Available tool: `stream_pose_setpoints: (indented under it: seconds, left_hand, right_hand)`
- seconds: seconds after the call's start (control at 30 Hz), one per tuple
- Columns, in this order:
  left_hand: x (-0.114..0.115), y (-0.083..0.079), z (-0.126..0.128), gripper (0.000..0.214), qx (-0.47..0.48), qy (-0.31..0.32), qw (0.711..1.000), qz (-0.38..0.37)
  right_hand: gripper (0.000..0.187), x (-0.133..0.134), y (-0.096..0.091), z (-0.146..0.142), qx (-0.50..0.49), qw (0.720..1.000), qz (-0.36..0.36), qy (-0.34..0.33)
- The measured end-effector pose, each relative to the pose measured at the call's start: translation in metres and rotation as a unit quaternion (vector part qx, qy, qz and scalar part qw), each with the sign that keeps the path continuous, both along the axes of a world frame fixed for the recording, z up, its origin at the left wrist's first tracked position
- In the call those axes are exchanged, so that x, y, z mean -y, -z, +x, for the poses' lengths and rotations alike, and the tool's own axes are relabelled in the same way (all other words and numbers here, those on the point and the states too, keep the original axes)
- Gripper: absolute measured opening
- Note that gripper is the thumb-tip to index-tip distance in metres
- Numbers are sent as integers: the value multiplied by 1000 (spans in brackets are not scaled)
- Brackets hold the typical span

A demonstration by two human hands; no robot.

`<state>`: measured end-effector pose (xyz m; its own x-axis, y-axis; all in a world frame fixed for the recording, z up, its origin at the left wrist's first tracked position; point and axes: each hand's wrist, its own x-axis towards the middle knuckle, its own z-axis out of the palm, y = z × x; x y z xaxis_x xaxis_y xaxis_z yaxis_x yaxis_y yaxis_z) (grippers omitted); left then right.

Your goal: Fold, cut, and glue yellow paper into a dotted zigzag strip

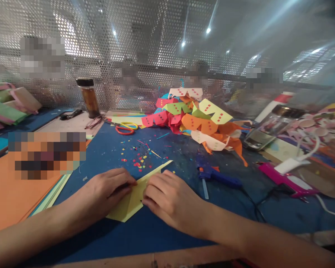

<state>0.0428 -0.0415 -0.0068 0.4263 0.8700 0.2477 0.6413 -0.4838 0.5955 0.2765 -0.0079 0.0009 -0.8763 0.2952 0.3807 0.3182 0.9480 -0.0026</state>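
A folded sheet of yellow paper (134,197) lies on the blue table mat (170,223) in front of me. My left hand (106,190) rests on its left part, fingers curled and pressing down on the fold. My right hand (170,199) presses the paper from the right, fingers bent with the tips on the crease. The two hands nearly meet over the sheet. A pointed corner of the paper sticks out toward the far right.
A pile of coloured folded paper pieces (198,115) sits at the back. A blue glue gun (212,175), scissors (125,128), a brown jar (89,96), a pink device (284,178), a glass jar (270,126) and orange card sheets (13,193) surround the mat. Paper scraps (136,156) are scattered.
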Motion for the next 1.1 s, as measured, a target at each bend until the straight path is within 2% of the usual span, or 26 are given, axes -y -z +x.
stream_pose_setpoints:
  seconds: [0.43,0.7,1.1]
  left_hand:
    - [-2,4,-1,17,-35,22,997,61]
    - [1,8,-2,26,-17,48,993,108]
    - [-1,-3,7,18,-38,41,997,60]
  right_hand:
    - [9,1,2,-2,-21,998,-61,11]
    - [8,1,3,-4,-45,996,-79,19]
    - [9,3,2,-6,-63,988,-125,68]
